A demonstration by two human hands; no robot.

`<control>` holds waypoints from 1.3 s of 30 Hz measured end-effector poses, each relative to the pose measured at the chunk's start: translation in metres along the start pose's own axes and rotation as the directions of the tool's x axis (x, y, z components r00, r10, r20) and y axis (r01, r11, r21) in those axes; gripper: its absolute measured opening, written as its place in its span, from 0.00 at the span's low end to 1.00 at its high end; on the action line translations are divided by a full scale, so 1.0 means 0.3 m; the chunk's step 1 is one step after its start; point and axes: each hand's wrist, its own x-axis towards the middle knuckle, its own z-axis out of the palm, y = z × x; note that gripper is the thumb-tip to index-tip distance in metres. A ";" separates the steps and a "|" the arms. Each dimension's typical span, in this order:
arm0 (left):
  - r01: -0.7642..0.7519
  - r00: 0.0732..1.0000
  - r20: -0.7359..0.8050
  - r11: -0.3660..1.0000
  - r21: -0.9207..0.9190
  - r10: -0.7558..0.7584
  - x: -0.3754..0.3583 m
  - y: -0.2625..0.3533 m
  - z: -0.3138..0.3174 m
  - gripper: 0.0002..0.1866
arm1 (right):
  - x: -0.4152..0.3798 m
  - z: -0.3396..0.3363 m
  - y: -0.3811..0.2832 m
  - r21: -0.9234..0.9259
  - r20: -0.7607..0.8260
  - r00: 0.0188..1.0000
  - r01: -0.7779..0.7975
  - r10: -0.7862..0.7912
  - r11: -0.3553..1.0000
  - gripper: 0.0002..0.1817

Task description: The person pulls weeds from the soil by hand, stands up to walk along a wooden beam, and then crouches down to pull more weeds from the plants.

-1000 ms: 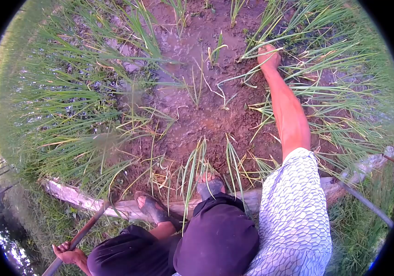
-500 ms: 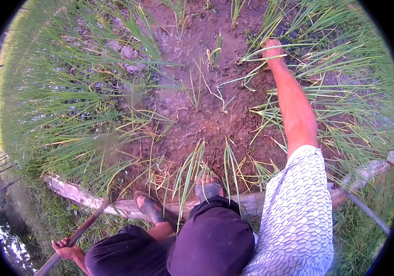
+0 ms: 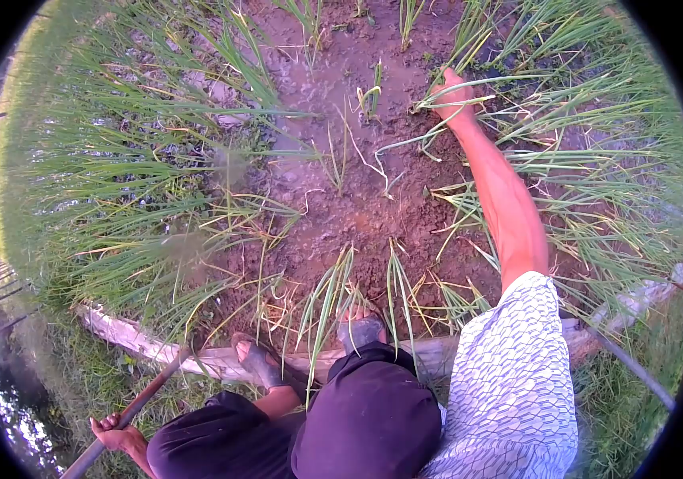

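Observation:
At the lower left, my left hand is wrapped round a long wooden pole that slants up to the log edge. My right arm, in a patterned sleeve, reaches far forward. My right hand is low among green onion-like plants at the upper right of the muddy bed. Thin leaves cross over that hand; its fingers look curled, but what they hold, if anything, is hidden. Small upright plants stand in the wet soil to its left.
A pale log edges the bed in front of my muddy feet. Limp green plants lean over the soil near it. Dense leaves fill the left side. A thin grey rod lies at the lower right.
My right hand has moved a little to the left and slightly nearer among the leaves, with the forearm following. My left hand stays on the pole.

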 end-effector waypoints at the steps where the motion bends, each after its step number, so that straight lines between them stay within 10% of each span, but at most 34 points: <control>1: -0.003 1.000 -0.001 1.000 -0.001 0.003 0.004 -0.002 -0.001 0.21 | 0.017 0.023 0.005 -0.084 -0.094 0.995 0.011 -0.019 0.996 0.09; 5: -0.012 1.000 0.002 1.000 0.001 0.012 0.009 -0.001 -0.006 0.21 | 0.055 0.148 0.092 -0.444 -0.214 0.952 0.106 -0.220 0.890 0.08; 13: -0.013 1.000 0.027 1.000 -0.006 0.013 0.016 0.002 -0.011 0.21 | 0.059 0.110 0.045 -0.291 -0.352 0.925 0.039 -0.145 0.956 0.09; 14: -0.007 1.000 0.031 1.000 -0.010 0.007 0.015 0.001 -0.011 0.21 | 0.053 0.091 0.048 -0.491 -0.160 0.950 0.160 -0.269 0.856 0.07; 17: 0.003 1.000 0.030 1.000 -0.014 -0.003 0.020 -0.002 -0.010 0.21 | 0.025 0.056 0.030 0.326 0.281 0.959 -0.127 0.032 0.937 0.08; 23: 0.026 1.000 0.012 1.000 -0.012 -0.026 0.003 0.005 -0.003 0.21 | 0.130 0.074 -0.022 -0.158 -0.169 0.929 0.303 -0.328 0.940 0.12; 25: 0.026 0.999 0.022 1.000 -0.013 -0.026 0.013 0.000 -0.005 0.21 | 0.162 0.123 -0.004 0.168 -0.173 0.985 0.037 -0.007 0.985 0.07; 26: 0.023 0.999 0.027 1.000 -0.010 -0.023 0.020 -0.002 -0.009 0.21 | 0.182 0.148 0.020 -0.002 -0.270 0.951 0.159 -0.153 0.987 0.06; 32: 0.013 1.000 0.012 1.000 -0.001 -0.013 0.015 0.003 -0.012 0.21 | 0.197 0.120 0.025 -0.361 0.049 0.935 0.343 -0.350 0.867 0.04; 36: 0.012 1.000 0.018 1.000 0.008 -0.012 0.031 -0.005 -0.024 0.21 | 0.190 0.094 -0.029 0.195 0.385 0.922 -0.113 0.030 0.974 0.08; 39: 0.015 1.000 0.008 1.000 0.015 -0.015 0.001 0.003 0.001 0.21 | 0.172 0.088 -0.121 0.052 0.434 0.873 0.225 -0.225 0.973 0.13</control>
